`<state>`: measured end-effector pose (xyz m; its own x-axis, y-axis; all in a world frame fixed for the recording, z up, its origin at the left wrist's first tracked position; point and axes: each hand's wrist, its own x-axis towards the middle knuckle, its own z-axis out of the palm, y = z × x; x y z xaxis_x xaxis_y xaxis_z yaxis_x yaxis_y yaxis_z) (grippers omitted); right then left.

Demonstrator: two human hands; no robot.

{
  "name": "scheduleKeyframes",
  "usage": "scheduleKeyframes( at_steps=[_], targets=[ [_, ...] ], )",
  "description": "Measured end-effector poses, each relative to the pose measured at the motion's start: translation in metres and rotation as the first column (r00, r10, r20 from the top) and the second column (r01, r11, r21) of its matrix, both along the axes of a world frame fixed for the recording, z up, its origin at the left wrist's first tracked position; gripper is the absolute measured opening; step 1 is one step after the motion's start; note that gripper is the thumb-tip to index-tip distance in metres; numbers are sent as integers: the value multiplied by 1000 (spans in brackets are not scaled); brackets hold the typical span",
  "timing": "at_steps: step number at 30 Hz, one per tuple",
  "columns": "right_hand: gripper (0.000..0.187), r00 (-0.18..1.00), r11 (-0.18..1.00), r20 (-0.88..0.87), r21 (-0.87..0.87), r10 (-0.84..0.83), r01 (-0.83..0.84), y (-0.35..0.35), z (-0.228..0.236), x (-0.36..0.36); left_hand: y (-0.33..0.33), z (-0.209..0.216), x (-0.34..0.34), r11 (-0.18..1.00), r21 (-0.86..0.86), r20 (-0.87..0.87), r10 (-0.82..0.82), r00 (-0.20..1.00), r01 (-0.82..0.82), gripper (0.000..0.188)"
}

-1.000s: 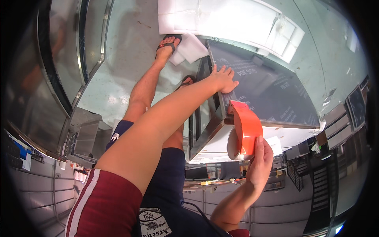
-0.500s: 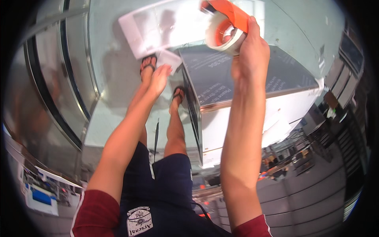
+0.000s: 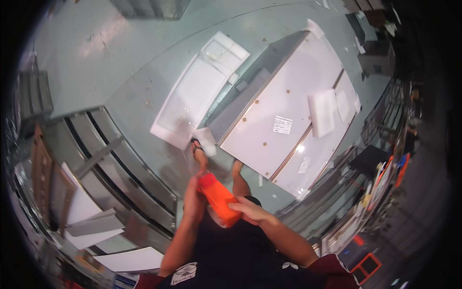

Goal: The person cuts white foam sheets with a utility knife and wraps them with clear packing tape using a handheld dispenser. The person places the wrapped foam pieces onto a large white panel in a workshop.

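Observation:
In front of my waist is an orange tape dispenser [image 3: 220, 200], its red end pointing up and to the left. My right hand [image 3: 250, 211] is closed on its near right part, thumb on top of the orange body. My left hand [image 3: 194, 201] is at the red end, touching or very close to it. That hand is blurred and its fingers are mostly hidden, so its grip is unclear. Beyond my hands stands a large white-faced cabinet [image 3: 269, 142] with grey film on one side and a paper label on its face.
A white foam block [image 3: 321, 113] lies on the cabinet. A long white foam tray [image 3: 190, 96] rests on the floor left of it, with a small foam piece [image 3: 205, 139] by my foot. Metal-framed panels [image 3: 103, 154] are at the left; a cluttered rack [image 3: 380, 178] is at the right.
My right hand has brought the tape dispenser down from above the cabinet to my waist. My left hand has come in to its red end. The view has turned, showing the cabinet's labelled face.

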<state>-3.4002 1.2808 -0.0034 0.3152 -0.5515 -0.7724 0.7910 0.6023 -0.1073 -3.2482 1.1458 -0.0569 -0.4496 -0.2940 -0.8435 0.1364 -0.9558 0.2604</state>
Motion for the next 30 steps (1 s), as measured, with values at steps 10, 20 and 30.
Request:
scheduleKeyframes(
  at_steps=[10,20,30],
  targets=[
    [61,811,821,-126,-112,-571,560,150,32,28,130,93,1,301,-718,129,-829,544,628,60],
    [59,478,801,-653,-389,-588,455,393,123,-19,324,157,-114,-226,-639,504,-845,178,736,37],
    [52,205,292,-223,-498,-953,816,545,139,56,455,186,-153,-479,-781,455,-876,-160,401,40]
  ],
)
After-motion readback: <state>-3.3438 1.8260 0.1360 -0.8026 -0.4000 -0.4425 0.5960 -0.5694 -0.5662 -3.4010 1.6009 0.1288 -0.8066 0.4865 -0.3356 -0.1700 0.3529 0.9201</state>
